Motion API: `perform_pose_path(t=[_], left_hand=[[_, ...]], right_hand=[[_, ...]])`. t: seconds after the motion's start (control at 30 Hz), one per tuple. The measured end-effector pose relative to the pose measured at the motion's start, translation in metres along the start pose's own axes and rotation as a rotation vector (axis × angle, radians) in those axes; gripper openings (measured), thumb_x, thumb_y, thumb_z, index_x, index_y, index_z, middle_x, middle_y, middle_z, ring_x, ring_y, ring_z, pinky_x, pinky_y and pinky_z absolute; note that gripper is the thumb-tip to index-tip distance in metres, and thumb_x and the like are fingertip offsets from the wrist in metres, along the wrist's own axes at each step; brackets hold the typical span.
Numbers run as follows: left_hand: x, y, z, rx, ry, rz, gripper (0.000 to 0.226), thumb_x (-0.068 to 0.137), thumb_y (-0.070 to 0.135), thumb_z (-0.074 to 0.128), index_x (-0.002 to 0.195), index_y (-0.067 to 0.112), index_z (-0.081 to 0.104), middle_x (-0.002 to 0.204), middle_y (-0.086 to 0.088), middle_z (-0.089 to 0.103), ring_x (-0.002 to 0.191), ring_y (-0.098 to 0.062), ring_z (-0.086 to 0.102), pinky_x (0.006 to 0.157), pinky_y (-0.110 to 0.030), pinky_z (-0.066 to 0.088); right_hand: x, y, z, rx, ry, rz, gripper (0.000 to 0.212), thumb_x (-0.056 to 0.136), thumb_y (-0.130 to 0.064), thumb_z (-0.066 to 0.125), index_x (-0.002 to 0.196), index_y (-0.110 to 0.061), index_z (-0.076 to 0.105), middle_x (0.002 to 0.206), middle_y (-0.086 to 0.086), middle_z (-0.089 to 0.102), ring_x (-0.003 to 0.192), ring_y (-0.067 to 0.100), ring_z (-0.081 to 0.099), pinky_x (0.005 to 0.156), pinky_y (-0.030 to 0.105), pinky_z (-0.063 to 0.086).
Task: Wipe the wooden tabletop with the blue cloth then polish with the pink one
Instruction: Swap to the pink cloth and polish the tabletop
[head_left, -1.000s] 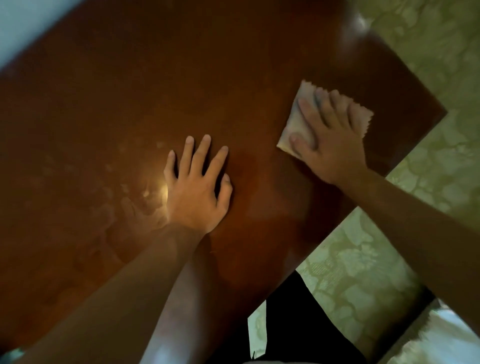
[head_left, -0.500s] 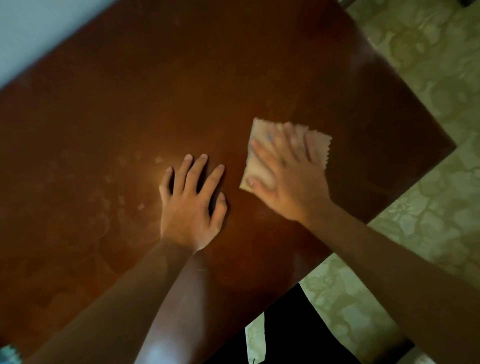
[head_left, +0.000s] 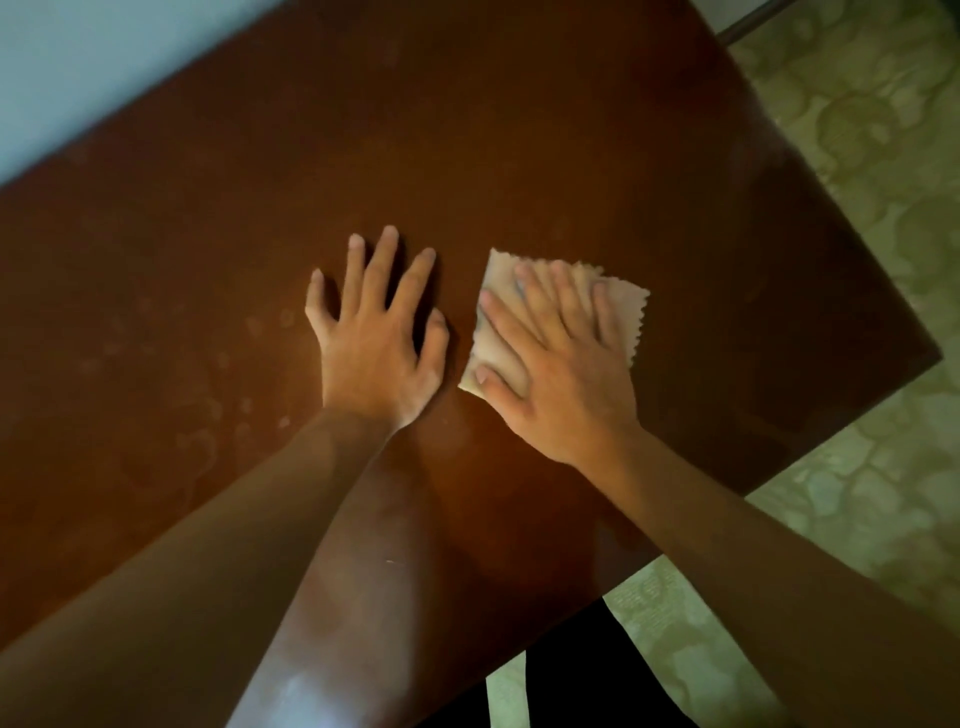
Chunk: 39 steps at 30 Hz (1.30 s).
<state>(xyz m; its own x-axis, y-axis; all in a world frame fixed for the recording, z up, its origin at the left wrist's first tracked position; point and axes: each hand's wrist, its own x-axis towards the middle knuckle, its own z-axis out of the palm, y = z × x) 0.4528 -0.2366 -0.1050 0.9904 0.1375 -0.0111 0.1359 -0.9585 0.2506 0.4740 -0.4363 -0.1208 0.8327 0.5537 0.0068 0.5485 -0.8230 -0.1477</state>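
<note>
Right hand (head_left: 561, 384) flat, pressing pink cloth (head_left: 498, 332) | left hand (head_left: 376, 358) flat, empty | tabletop (head_left: 571, 156) bare to edges

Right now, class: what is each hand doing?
Left hand: open, flat on the bare table.
Right hand: open, flat, pressing the pink cloth to the table.

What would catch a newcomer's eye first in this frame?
Two bare hands lie flat on the dark reddish-brown wooden tabletop. The right hand presses a pale pink, zigzag-edged cloth near the table's right side, while the left hand rests spread and empty just beside it. Faint pale smudges mark the wood left of the left hand.
</note>
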Motion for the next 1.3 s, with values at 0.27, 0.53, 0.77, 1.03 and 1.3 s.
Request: perform_pose_path(t=[0.27,0.53,0.77,1.03,1.3], left_hand=[[0.013,-0.004,0.011,0.024,0.026,-0.065,0.055,0.103,0.045,0.032,0.153,0.025,0.036,0.164,-0.007,0.027,0.155,-0.029,0.011,0.119,-0.06,0.006],[0.013,-0.004,0.012,0.026,0.039,-0.065,0.055,0.102,0.046,0.034,0.153,0.025,0.038,0.164,-0.006,0.028,0.154,-0.028,0.013,0.12,-0.058,0.007],[0.012,-0.004,0.012,0.033,0.061,-0.067,0.054,0.102,0.045,0.038,0.152,0.026,0.04,0.164,-0.005,0.029,0.154,-0.028,0.014,0.12,-0.057,0.006],[0.012,-0.004,0.014,0.047,0.082,-0.058,0.054,0.101,0.046,0.037,0.151,0.026,0.04,0.163,-0.006,0.03,0.154,-0.029,0.016,0.12,-0.057,0.007],[0.012,-0.003,0.009,0.027,0.062,-0.076,0.053,0.1,0.044,0.039,0.149,0.023,0.045,0.163,-0.007,0.032,0.154,-0.03,0.017,0.121,-0.058,0.008]], right_hand=[[0.065,0.082,-0.021,-0.076,-0.083,0.235,0.072,0.099,-0.064,0.023,0.161,-0.025,0.027,0.167,0.016,0.024,0.155,0.04,0.017,0.124,0.059,0.012],[0.06,0.009,-0.007,-0.024,-0.09,-0.011,0.067,0.102,-0.064,0.028,0.16,-0.032,0.029,0.17,0.007,0.02,0.158,0.034,0.013,0.126,0.058,0.01],[0.101,0.072,-0.019,-0.077,-0.087,0.174,0.073,0.1,-0.065,0.019,0.161,-0.026,0.022,0.168,0.017,0.02,0.155,0.042,0.014,0.124,0.06,0.011],[0.119,0.02,-0.008,-0.041,0.005,0.106,0.065,0.103,-0.061,0.029,0.158,-0.028,0.037,0.166,0.011,0.03,0.155,0.037,0.022,0.125,0.059,0.013],[0.152,0.059,-0.011,-0.029,-0.021,0.096,0.068,0.1,-0.064,0.029,0.159,-0.03,0.03,0.168,0.011,0.025,0.156,0.037,0.016,0.126,0.057,0.01]])
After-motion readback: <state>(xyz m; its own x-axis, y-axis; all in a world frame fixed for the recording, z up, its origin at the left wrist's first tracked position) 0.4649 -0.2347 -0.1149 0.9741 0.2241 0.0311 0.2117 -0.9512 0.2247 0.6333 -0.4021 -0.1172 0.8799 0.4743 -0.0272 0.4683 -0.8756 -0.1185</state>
